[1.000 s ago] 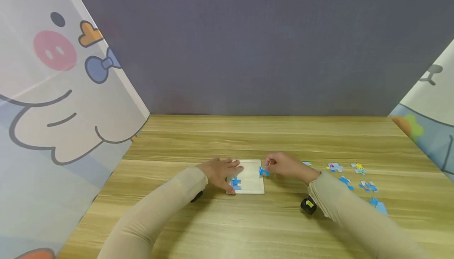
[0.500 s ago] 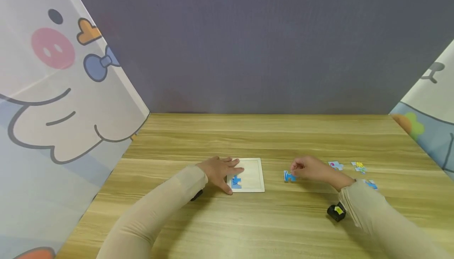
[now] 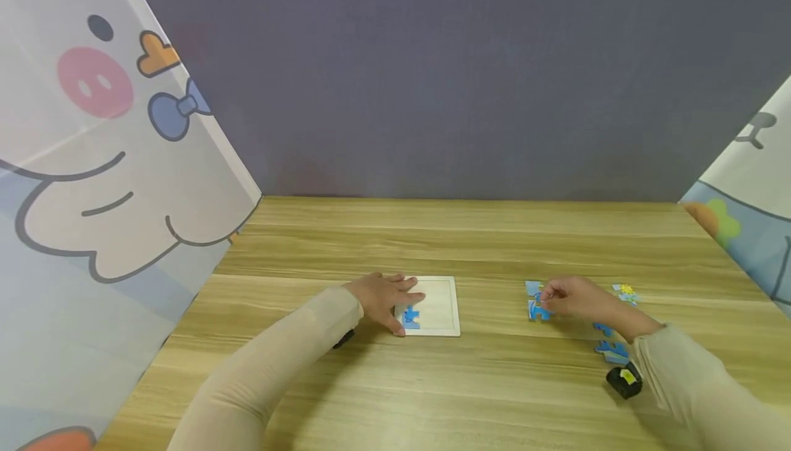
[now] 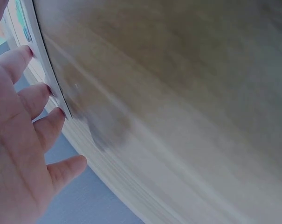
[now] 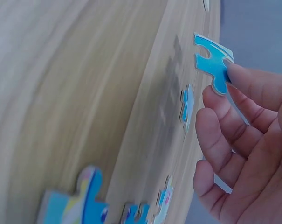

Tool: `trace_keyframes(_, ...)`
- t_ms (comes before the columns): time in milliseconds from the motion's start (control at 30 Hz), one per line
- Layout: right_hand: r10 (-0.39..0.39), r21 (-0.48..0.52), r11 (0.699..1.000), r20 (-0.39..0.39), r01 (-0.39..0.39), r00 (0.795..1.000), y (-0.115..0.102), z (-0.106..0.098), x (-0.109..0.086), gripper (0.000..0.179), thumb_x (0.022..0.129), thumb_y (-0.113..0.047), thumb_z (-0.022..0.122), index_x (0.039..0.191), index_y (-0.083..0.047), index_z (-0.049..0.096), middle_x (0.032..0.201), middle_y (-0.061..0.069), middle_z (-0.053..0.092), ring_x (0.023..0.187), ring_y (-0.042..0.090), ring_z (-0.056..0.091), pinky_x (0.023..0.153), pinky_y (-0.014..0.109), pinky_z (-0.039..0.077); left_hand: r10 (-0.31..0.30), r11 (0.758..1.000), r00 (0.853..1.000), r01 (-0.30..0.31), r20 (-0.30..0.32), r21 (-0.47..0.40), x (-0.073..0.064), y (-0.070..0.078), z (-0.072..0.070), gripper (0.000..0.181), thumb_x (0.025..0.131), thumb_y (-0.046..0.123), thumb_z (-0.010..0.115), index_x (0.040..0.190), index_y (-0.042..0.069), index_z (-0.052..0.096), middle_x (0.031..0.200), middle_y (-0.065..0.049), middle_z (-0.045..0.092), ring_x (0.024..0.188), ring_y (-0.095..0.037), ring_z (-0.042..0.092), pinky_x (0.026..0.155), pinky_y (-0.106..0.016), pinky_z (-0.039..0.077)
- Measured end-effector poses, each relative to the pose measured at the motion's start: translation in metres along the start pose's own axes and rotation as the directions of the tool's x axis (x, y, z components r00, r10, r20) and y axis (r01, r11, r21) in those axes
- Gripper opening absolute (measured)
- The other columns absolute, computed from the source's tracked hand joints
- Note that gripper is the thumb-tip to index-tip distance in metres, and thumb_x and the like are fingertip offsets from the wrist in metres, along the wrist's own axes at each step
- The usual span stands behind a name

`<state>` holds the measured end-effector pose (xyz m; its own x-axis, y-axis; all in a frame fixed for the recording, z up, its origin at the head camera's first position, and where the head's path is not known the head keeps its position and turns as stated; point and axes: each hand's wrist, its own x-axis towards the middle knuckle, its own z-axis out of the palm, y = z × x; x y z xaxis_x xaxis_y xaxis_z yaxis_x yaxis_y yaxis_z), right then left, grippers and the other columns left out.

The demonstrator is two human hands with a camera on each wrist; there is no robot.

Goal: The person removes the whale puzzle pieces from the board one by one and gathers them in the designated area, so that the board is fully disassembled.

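Note:
My left hand [image 3: 378, 300] rests on the left side of a pale square puzzle tray [image 3: 456, 314], fingers spread and straight. A blue jigsaw piece [image 3: 411, 318] lies in the tray's near left corner, by the thumb. In the left wrist view the fingertips [image 4: 58, 114] are at the tray's edge. Off to the right, my right hand [image 3: 573, 298] pinches another blue jigsaw piece [image 5: 214, 65] between thumb and finger. The right wrist view has this piece raised above the table, its other fingers loosely curled. A light blue piece [image 3: 533, 287] lies just beyond the held one.
More loose pieces lie right of the tray: one with a yellow flower [image 3: 627, 290] at the back, and blue ones [image 3: 612, 351] near the right wrist's black camera [image 3: 624, 380]. A dark panel [image 3: 457, 94] stands behind the wooden table [image 3: 482, 382].
My right hand has moved from the tray's right edge to the right, carrying the blue jigsaw piece over to the loose pieces. My left hand has stayed on the tray.

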<state>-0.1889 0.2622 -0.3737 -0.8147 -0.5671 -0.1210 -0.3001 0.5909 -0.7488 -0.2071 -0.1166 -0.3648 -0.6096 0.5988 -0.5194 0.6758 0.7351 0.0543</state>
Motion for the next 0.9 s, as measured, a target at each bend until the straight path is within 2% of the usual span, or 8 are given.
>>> trace_keyframes(133,-0.025,-0.014,1.0,-0.003,0.025,1.0,0.003,-0.003,-0.005,0.006,0.093,-0.005,0.058,0.09,-0.001,0.062,0.072,-0.003,0.051,0.06,0.004,0.042,0.053,0.022,0.039,-0.003,1.0,1.0,0.003,0.003,-0.014,0.0,0.0,0.001,0.081,0.085,0.057,0.062,0.153,0.029,0.026,0.16,0.002,0.011,0.146,-0.019,0.011,0.113,-0.052,0.018)
trace_keyframes(300,0.004,-0.026,1.0,0.002,-0.004,1.0,0.003,-0.006,-0.009,0.006,0.092,-0.006,0.059,0.09,-0.001,0.063,0.074,-0.003,0.053,0.061,0.004,0.042,0.053,0.022,0.039,0.005,1.0,1.0,-0.005,-0.001,-0.023,0.001,0.0,0.002,0.081,0.086,0.056,0.062,0.153,0.029,0.026,0.16,0.001,0.011,0.146,-0.019,0.01,0.113,-0.054,0.018)
trace_keyframes(467,0.059,0.036,0.997,0.059,-0.061,0.996,0.005,-0.01,-0.011,0.009,0.092,-0.007,0.059,0.092,0.002,0.061,0.069,-0.003,0.048,0.058,0.007,0.041,0.053,0.025,0.039,0.008,1.0,1.0,-0.008,-0.01,-0.025,0.001,-0.001,0.004,0.082,0.085,0.057,0.062,0.153,0.029,0.026,0.16,0.001,0.011,0.146,-0.02,0.01,0.112,-0.055,0.018)
trace_keyframes(667,0.11,0.127,0.984,0.132,-0.127,0.985,0.007,-0.017,-0.011,0.01,0.092,-0.004,0.055,0.092,0.005,0.059,0.07,-0.001,0.049,0.058,0.008,0.042,0.054,0.024,0.04,-0.006,1.0,1.0,0.006,-0.017,-0.018,0.001,0.001,0.003,0.082,0.084,0.057,0.063,0.152,0.029,0.027,0.16,0.002,0.012,0.145,-0.02,0.012,0.112,-0.055,0.019)
trace_keyframes(900,0.151,0.169,0.969,0.177,-0.182,0.972,0.007,-0.02,-0.011,0.013,0.094,-0.004,0.054,0.093,0.007,0.06,0.069,-0.002,0.046,0.058,0.009,0.04,0.052,0.024,0.036,-0.02,1.0,0.999,0.021,-0.034,0.02,0.0,0.001,0.003,0.081,0.084,0.058,0.062,0.152,0.031,0.028,0.159,0.002,0.014,0.145,-0.021,0.016,0.111,-0.055,0.022)
